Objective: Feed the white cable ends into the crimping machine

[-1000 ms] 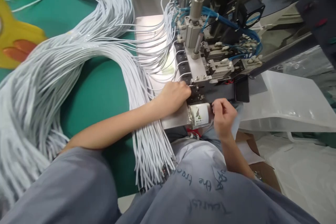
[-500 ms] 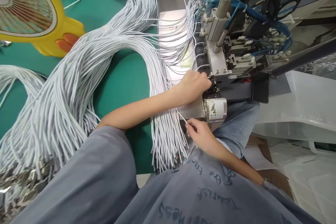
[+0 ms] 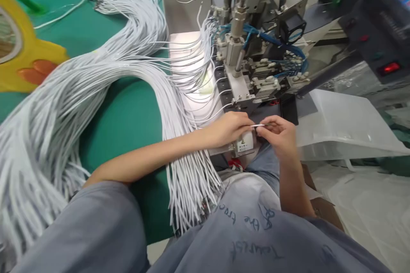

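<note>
A white cable [image 3: 258, 125] runs between my two hands in front of the machine. My left hand [image 3: 235, 127] is closed on it, its fingers pinching close to the end. On the other side, my right hand [image 3: 278, 131] pinches the cable's tip, where thin dark wire ends show. Just beyond my left hand, several white cables lead into the row of black slots [image 3: 223, 89] on the machine [image 3: 238, 55]. A thick bundle of white cables [image 3: 188, 179] passes under my left forearm and hangs toward my lap.
A yellow fan [image 3: 32, 55] stands at the left on the green table mat [image 3: 134, 106]. A small labelled container [image 3: 246, 143] sits below my hands. At the right are a translucent plastic bin [image 3: 346, 119] and a dark control box with a red switch [image 3: 390, 68].
My right hand has come up from the hanging cable ends to meet my left hand with a cable. My left hand has drawn back from the machine slots. The view has shifted right.
</note>
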Motion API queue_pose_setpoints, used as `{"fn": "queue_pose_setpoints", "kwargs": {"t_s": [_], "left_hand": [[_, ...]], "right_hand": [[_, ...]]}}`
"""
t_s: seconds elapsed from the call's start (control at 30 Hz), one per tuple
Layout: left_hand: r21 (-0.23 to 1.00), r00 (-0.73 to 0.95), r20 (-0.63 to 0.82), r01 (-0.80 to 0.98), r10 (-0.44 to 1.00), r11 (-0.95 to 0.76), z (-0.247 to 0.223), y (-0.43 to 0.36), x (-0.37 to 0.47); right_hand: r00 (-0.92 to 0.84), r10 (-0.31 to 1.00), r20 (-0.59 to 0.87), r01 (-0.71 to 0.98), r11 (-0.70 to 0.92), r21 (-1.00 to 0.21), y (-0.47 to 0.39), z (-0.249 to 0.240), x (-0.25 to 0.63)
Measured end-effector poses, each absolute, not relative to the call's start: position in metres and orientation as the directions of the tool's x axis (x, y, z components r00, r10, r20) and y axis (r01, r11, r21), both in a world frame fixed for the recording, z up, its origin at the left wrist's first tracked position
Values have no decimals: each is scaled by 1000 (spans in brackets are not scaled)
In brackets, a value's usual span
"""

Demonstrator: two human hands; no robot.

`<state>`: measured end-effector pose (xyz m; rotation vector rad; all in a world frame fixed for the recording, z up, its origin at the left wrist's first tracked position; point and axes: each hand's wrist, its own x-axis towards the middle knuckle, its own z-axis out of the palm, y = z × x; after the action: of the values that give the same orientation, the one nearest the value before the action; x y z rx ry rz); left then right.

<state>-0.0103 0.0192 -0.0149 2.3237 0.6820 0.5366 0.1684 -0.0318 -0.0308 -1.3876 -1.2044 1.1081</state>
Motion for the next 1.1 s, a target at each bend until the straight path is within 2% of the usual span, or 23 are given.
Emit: {"fn": "queue_pose_setpoints", "kwargs": {"t_s": [0.1, 0.17, 0.3, 0.4, 0.5, 0.6, 0.7, 0.9, 1.1], "left_hand": [[698, 707, 252, 340, 660, -630, -12, 22, -11], [703, 675, 261, 357, 690, -615, -10, 22, -11], [731, 692, 252, 322, 677, -602, -9, 22, -12], [756, 721, 246, 276, 648, -594, -11, 24, -12], [713, 736, 266, 283, 622, -641, -12, 26, -12], [633, 753, 275, 326, 598, -702, -14, 27, -13], [594, 744, 293, 351, 601, -724, -15, 26, -13], [672, 683, 339, 306, 647, -674, -14, 24, -14], [566, 770, 309, 322, 558, -759, -12, 29, -18]], "right_hand": [[99, 994, -48, -46, -44, -998, -30, -36, 163], [125, 991, -53, -78, -43, -996, -30, -38, 157], [190, 981, 38, -9, 40, -999, -31, -38, 147], [176, 980, 95, 58, 86, -995, -29, -33, 148], [120, 985, 126, 163, 106, -981, -26, -26, 156], [18, 995, 97, 266, 88, -960, -22, -21, 163], [-1, 999, 52, 243, 51, -969, -20, -24, 162], [118, 987, 108, 80, 99, -992, -22, -36, 147], [-48, 990, 132, 226, 140, -964, -18, -27, 162]]}}
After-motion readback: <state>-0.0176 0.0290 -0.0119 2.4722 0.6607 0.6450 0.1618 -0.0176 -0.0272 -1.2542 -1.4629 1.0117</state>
